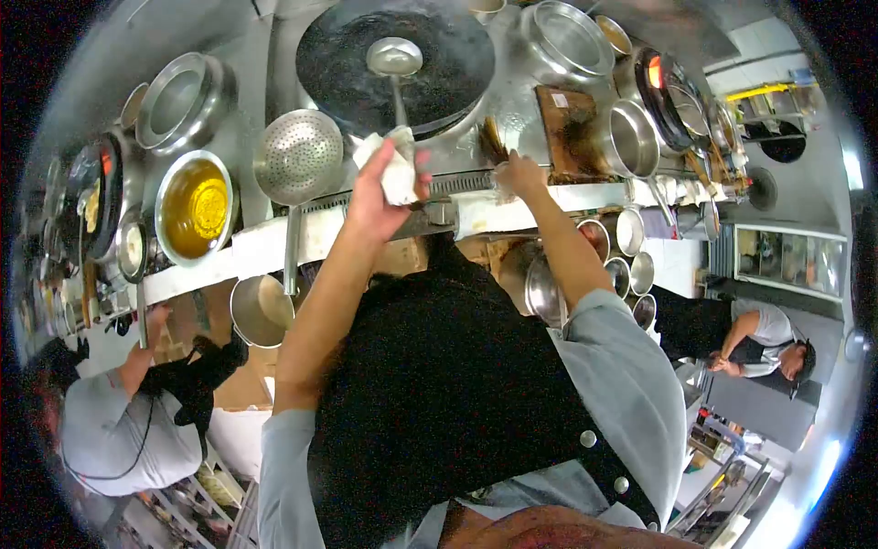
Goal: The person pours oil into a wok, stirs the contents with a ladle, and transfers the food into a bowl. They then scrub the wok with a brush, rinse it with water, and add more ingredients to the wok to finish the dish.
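Note:
A white cloth [400,174] is in my left hand [380,197], wrapped about the handle of a metal ladle [395,58]. The ladle's bowl lies over the large dark wok [320,55] at the top centre. My right hand [521,176] is closed on a bristly brush [493,139] at the wok's lower right, beside the steel counter edge. A perforated strainer [299,157] rests left of the wok, its handle pointing down. Right of the brush lies a brown stained board [572,133].
A bowl of yellow oil [197,209] stands at left, a steel pot [633,137] at right. Lit burners show at both sides. Pots [262,311] hang or stand below the counter edge. One person [133,421] is at lower left, another [764,339] at far right.

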Available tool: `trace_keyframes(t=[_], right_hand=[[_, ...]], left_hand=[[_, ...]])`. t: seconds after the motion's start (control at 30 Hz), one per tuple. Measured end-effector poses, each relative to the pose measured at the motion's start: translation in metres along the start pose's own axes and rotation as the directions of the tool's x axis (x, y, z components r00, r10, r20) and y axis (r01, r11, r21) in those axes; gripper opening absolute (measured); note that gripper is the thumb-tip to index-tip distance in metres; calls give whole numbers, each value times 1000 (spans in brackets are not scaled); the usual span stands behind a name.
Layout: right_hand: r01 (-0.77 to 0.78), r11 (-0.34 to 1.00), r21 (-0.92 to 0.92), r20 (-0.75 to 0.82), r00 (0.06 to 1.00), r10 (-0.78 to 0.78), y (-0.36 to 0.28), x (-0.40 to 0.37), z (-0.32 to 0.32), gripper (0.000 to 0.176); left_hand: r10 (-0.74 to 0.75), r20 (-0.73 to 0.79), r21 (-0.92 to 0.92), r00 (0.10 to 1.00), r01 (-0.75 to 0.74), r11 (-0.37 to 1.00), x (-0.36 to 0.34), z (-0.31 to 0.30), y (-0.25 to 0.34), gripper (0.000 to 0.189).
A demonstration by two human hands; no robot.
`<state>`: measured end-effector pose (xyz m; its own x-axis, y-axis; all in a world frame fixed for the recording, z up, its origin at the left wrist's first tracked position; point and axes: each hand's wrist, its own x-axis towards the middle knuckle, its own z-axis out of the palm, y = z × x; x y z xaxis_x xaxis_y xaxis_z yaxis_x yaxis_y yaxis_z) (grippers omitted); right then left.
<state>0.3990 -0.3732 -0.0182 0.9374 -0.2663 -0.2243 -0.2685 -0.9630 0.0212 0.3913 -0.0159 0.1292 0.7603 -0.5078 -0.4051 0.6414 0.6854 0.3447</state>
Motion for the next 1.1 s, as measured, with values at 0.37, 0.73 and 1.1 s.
trace_keyframes(t=[0.37, 0.73, 1.1], right_hand=[[-388, 421, 820, 492, 854, -172, 60, -59, -22, 63], [640, 752, 158, 79, 751, -655, -178, 208, -190, 24], [692, 722, 12, 120, 716, -688, -199, 215, -215, 28]], left_hand=[[176, -216, 193, 960, -135, 972, -17, 12, 47, 27], [279, -275, 629, 920, -47, 776, -20, 30, 16, 47], [220, -423, 7, 879, -240, 971, -15, 30, 13, 34]])
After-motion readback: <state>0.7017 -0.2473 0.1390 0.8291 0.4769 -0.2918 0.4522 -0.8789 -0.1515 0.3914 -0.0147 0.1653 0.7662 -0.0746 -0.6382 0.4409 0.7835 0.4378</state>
